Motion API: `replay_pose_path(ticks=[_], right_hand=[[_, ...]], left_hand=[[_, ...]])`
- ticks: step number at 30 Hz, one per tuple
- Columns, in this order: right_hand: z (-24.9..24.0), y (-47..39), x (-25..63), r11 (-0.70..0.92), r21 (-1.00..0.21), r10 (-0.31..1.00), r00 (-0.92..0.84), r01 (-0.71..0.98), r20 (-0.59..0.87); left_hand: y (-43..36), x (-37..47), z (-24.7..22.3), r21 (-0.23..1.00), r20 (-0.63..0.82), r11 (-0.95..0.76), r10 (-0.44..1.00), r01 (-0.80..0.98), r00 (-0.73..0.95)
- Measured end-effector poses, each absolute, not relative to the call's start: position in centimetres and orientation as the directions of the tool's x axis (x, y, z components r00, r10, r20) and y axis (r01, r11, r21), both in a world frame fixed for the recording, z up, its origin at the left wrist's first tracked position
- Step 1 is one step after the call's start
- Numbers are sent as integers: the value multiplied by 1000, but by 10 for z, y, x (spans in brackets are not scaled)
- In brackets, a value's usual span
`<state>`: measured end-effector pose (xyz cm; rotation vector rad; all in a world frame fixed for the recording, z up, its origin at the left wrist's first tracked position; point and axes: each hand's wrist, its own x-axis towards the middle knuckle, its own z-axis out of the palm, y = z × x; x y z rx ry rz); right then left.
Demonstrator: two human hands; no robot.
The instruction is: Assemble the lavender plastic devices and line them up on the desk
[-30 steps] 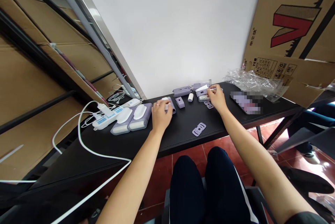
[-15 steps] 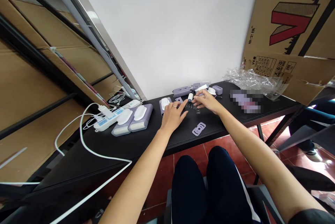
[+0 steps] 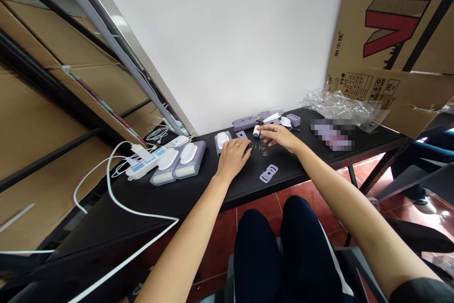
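A small white roller point(image 3: 256, 131) sits at the fingertips of my right hand point(image 3: 280, 136); thumb and index finger appear closed on its right side. To the left, my left hand point(image 3: 232, 155) hovers low over the black table, palm down, with bent fingers slightly apart and nothing visible in them. Its fingertips are beside several thin metal springs point(image 3: 263, 148) scattered between the hands. Nearer to me lie flat lilac plates point(image 3: 268, 173) with cut-outs. A lilac piece point(image 3: 241, 135) shows behind my left fingers. Partly hidden by that hand is a lilac casing with a white top point(image 3: 222, 139).
Lilac housings point(image 3: 244, 123) and a white ribbed piece point(image 3: 272, 118) line the wall. Two lilac-and-white devices point(image 3: 188, 157) stand by a power strip point(image 3: 145, 165) with white cables. Clear plastic wrap point(image 3: 344, 107) and a large cardboard box point(image 3: 390, 52) are at right.
My right hand has shifted left, bringing its fingertips onto the white roller. My left fingers have drawn back from the roller and bent more.
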<state>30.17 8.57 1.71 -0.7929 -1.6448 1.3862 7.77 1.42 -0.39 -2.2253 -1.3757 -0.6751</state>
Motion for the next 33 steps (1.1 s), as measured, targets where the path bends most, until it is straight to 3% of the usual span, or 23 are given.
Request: replay_pose_path(ticks=[15, 23, 30, 33], right_hand=[[24, 78, 300, 81, -996, 866, -492, -40, 90], [17, 81, 301, 187, -982, 825, -547, 34, 138], [17, 78, 300, 142, -986, 780, -623, 84, 59], [17, 77, 299, 133, -981, 756, -654, 140, 9]], left_hand=[[14, 78, -4, -154, 657, -448, 619, 881, 430], [15, 76, -4, -193, 721, -437, 544, 879, 428], [14, 76, -5, -238, 745, -398, 510, 886, 429], [13, 76, -5, -198, 775, -356, 513, 913, 369]])
